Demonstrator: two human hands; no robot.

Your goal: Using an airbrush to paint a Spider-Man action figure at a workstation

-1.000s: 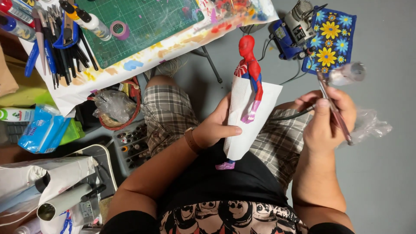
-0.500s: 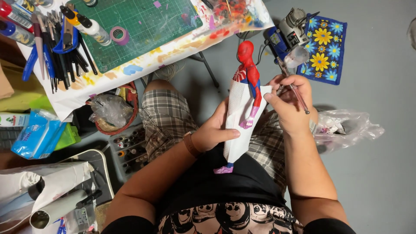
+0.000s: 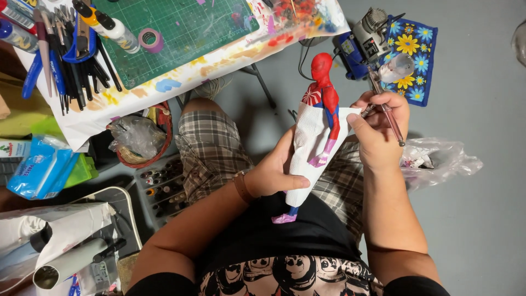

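Over lap, red-blue figure (image 3: 323,104), torso paper-wrapped, feet apparently purple.

A glossy red plastic figure (image 3: 323,93) is wrapped in matt, textured white paper towel (image 3: 307,153) over checked cloth shorts (image 3: 211,151).

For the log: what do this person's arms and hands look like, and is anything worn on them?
Both arms are bare from the short black sleeves down, with no gloves on either hand. The left hand has a brown band around its wrist. The right hand shows no ring, watch or band in this view.
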